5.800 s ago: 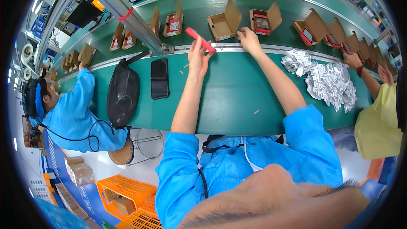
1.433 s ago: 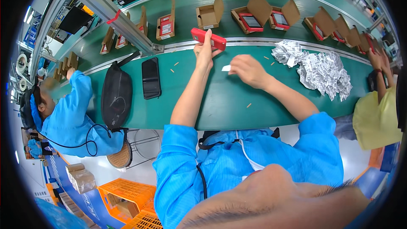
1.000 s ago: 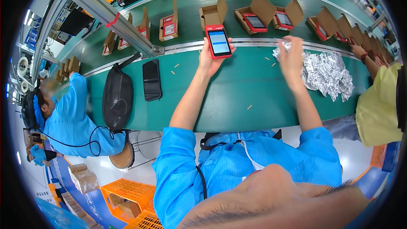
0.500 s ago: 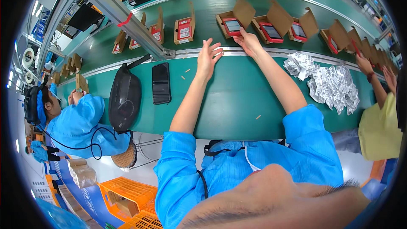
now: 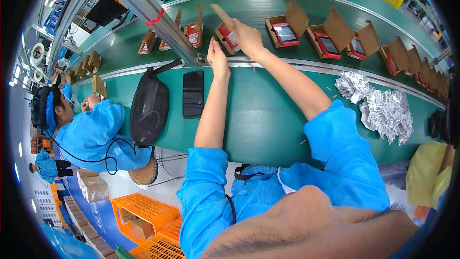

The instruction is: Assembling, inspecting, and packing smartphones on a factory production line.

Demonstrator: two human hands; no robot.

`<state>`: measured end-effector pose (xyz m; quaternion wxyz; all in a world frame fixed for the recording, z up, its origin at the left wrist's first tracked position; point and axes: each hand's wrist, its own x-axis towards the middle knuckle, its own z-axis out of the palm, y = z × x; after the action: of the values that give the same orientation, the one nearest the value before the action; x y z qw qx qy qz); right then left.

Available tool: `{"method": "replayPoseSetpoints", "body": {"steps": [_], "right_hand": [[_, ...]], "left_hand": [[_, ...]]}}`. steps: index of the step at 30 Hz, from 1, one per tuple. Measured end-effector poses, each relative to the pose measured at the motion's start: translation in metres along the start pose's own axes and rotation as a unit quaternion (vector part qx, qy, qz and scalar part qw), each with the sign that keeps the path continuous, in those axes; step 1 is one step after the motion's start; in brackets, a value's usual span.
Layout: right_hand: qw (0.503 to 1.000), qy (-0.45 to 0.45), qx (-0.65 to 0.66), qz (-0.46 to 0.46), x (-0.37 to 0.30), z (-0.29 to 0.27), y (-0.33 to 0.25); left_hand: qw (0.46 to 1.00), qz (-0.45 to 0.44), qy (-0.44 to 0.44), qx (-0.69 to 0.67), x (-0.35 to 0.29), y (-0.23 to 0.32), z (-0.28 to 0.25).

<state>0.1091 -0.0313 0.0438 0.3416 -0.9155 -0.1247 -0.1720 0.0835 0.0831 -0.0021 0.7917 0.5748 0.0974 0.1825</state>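
Observation:
My right hand (image 5: 249, 40) reaches over a small open cardboard box (image 5: 221, 34), its fingers closed at the raised brown lid (image 5: 223, 17). Inside that box is a red item with a white label (image 5: 231, 37), partly covered by the hand. My left hand (image 5: 218, 59) is upright at the box's near left corner, fingers stretched out and holding nothing. To the right, another open box (image 5: 273, 20) carries a red-framed device with a lit screen (image 5: 284, 32). Beyond it, red handheld devices (image 5: 328, 45) with dark screens lie in or on open boxes.
A metal post (image 5: 165, 24) rises left of my hands. On the green bench (image 5: 263, 115) are a black pouch (image 5: 149, 108), a dark phone (image 5: 193, 94) and a heap of white paper slips (image 5: 385, 110). A co-worker in blue (image 5: 98, 132) sits at left; orange crates (image 5: 146, 213) stand below.
My right hand has left the red-framed device and moved left to the labelled box's lid. My left hand has come up beside that box. The co-worker's hands at right are gone from view.

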Motion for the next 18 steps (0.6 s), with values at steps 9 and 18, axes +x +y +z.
{"method": "replayPoseSetpoints", "body": {"steps": [9,18], "right_hand": [[0.977,0.100,-0.004,-0.190,-0.050,-0.030,-0.015],[0.955,-0.008,0.196,0.223,-0.020,-0.011,0.128]], "left_hand": [[0.915,-0.137,-0.162,-0.343,-0.027,-0.009,-0.002],[0.912,-0.160,-0.223,-0.304,-0.068,0.024,0.008]]}}
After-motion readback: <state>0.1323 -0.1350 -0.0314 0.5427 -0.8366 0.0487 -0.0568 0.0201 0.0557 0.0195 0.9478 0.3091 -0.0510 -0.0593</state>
